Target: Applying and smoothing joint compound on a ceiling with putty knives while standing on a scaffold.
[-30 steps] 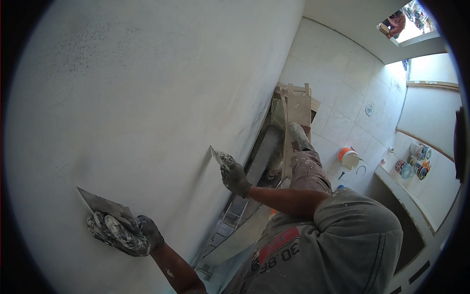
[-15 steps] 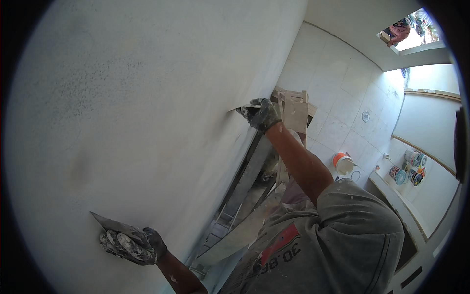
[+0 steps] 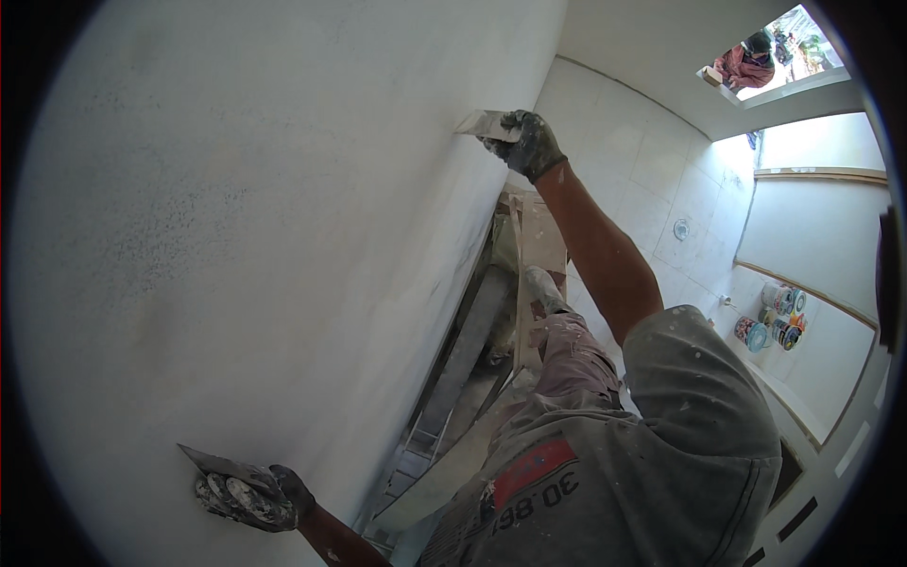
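Note:
My left hand, in a stained dark glove, grips a broad steel trowel smeared with white paste, low beside the pale, speckled wall. My right hand, also gloved and spattered, is raised high along the wall, its fingers closed round a putty knife whose blade is at the wall surface. My leg, in spattered trousers, stands on narrow planks below.
Long grey boards lie along the wall's foot. Beyond the planks is a tiled floor with a round drain. Several paint cans stand at right. A person in red is visible through the opening at top right.
My right hand with the putty knife has moved up along the wall, its arm stretching out. My left hand and trowel have shifted lower in the picture.

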Demonstrator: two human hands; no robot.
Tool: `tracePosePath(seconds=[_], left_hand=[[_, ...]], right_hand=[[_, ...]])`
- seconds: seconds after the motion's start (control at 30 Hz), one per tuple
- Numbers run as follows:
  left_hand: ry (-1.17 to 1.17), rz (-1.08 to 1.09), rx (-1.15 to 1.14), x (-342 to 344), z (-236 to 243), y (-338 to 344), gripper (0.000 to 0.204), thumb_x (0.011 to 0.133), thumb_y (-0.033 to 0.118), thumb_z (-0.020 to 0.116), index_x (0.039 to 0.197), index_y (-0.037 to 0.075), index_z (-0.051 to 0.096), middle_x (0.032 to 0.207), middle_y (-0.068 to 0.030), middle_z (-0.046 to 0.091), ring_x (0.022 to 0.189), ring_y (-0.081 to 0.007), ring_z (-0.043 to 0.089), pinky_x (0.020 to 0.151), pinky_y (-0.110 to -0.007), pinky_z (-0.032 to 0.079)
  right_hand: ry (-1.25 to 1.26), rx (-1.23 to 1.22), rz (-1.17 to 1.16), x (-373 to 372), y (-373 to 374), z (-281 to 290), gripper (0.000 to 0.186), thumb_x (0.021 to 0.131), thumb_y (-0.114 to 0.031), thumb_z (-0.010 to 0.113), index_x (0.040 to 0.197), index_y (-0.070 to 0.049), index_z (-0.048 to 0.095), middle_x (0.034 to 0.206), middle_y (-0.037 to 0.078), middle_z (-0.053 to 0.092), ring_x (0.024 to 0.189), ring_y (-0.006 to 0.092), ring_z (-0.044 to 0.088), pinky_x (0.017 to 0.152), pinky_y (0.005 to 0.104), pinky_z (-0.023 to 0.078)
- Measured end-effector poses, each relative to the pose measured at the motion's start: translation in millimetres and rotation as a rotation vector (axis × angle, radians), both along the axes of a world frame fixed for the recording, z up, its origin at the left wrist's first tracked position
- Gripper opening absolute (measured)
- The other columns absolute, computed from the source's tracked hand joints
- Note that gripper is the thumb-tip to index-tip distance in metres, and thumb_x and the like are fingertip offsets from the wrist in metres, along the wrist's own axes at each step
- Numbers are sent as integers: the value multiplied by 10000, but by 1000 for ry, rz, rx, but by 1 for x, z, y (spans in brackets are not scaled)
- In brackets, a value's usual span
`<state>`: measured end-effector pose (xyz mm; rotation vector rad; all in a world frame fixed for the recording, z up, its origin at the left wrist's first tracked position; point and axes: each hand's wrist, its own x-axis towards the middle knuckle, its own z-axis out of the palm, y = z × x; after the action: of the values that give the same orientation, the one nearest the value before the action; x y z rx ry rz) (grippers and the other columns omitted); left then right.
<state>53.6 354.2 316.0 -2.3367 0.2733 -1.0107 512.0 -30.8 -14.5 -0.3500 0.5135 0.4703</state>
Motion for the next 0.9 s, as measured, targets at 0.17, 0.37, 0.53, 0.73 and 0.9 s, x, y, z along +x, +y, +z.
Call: tracePosePath(seconds=[0.17,0.37,0.53,0.73,0.9], left_hand=[[20,-115,-100,19,-1,-2,303,943,112,617,1206,-35,589,1229,-173,628,1113,-334,639,962,-450,520],[66,-221,-187,32,2,-17,289,939,115,624,1191,-25,602,1219,-160,637,1110,-333,642,966,-455,518],[85,-254,-181,44,5,-26,277,937,116,630,1179,-16,612,1211,-150,644,1107,-332,644,970,-459,517],[126,-127,-99,53,8,-28,263,933,119,637,1165,-6,625,1201,-137,652,1104,-332,646,974,-463,515],[127,-73,-143,55,17,-30,251,931,120,644,1153,3,636,1193,-127,660,1102,-331,648,977,-467,513]], right_hand=[[-43,-217,131,-64,47,5,143,901,-152,609,919,-16,567,947,149,581,791,364,654,665,547,613],[-238,-127,-58,-6,25,53,161,939,-135,552,941,26,563,940,188,563,678,362,653,571,521,607],[-590,-1000,-67,19,-41,-34,201,929,-69,547,1109,-17,622,951,77,608,721,171,630,560,293,546],[-394,-552,-91,-60,65,-18,536,876,116,460,1376,-56,552,848,-32,611,589,31,429,490,179,372],[-793,-1295,-83,-162,117,-15,545,851,42,532,1386,-58,535,996,107,672,740,186,605,668,295,527]])
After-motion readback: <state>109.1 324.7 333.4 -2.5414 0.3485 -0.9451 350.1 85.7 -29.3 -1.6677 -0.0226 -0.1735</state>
